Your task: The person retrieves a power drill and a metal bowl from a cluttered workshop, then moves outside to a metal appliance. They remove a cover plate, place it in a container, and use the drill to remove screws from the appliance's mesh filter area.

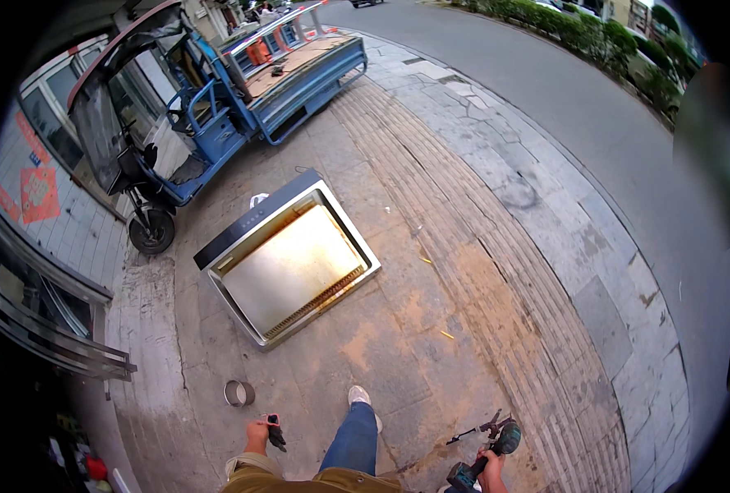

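My left hand [256,435] is closed on a small black work glove [276,433] with a pinkish-red edge. At the lower right, my right hand [491,472] grips a teal and black cordless drill [506,439]. Thin dark metal parts [476,429] stick out beside the drill's head; I cannot make out their kind. Ahead of me a range hood [293,267] lies on the paving, its inner side up, with brown grease stains along the steel panel. Left of my left hand stands a short metal ring [238,393] on the ground.
A blue cargo tricycle [217,135] is parked beyond the hood, with a ladder [279,31] on its bed. Metal door frames [61,337] border the left. Ribbed paving [496,246] runs toward the road [537,74]. Yellow scraps [446,334] and sandy dust lie about.
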`<state>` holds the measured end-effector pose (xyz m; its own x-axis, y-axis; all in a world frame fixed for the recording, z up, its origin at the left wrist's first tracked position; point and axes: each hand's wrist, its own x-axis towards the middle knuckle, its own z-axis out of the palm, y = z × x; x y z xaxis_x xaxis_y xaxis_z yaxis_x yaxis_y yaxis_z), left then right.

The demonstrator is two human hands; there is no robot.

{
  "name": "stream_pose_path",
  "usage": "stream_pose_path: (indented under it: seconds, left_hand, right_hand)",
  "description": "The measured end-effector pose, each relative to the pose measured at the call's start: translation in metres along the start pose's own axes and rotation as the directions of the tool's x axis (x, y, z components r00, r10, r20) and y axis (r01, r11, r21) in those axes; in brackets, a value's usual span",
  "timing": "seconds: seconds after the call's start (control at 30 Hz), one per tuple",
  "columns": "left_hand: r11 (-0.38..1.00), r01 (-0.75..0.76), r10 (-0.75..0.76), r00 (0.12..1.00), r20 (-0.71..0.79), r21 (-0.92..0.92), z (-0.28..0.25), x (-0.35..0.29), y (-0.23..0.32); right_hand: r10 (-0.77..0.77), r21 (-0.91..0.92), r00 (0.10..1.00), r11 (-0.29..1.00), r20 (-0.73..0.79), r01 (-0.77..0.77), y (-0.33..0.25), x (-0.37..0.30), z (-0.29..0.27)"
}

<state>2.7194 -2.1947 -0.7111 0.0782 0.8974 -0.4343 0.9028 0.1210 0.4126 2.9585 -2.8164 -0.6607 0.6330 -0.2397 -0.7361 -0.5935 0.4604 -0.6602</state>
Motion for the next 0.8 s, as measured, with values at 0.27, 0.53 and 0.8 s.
stream_pose_path:
  seconds: [0.27,0.53,0.8]
  left_hand:
    - [0.992,0.057,-0.04,0.988,-0.147,0.116,-0.064,0.054,0.051]
    - [0.998,0.045,-0.032,0.957,-0.287,0.038,-0.081,0.108,0.049]
    - [0.931,0.344,-0.288,0.899,-0.33,0.122,-0.11,0.108,0.06]
  right_hand:
    - [0.259,-0.102,0.934,0.965,0.246,-0.24,-0.006,-0.052,0.261]
    - [0.287,-0.33,0.821,0.935,0.493,-0.129,-0.003,-0.041,0.426]
    - [0.379,-0.535,0.781,0.842,0.495,-0.07,0.006,0.035,0.563]
